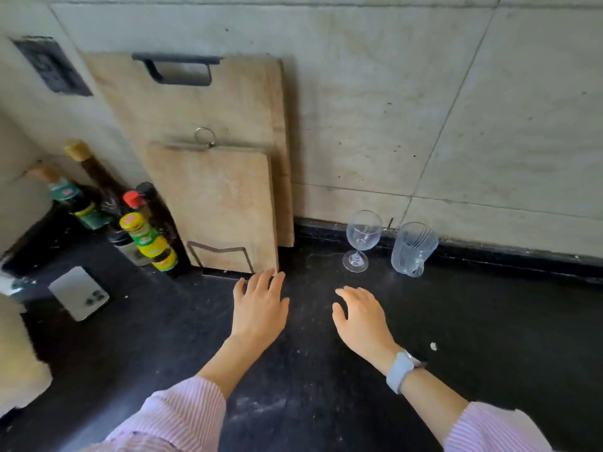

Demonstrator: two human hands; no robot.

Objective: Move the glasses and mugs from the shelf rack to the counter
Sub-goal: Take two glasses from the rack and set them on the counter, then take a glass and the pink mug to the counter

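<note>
Only yellow-labelled btl (pixel 150 243), text illegible

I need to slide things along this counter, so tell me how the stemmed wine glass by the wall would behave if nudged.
The wine glass stands upright on a thin stem over a small round foot, so a push high on the bowl would probably tip it. It looks like thin clear glass, likely light and fragile. Tipped over, it could strike the glass mug standing close beside it.

Left hand (pixel 261 316), right hand (pixel 362 318) — palms down, fingers spread, empty.
</note>
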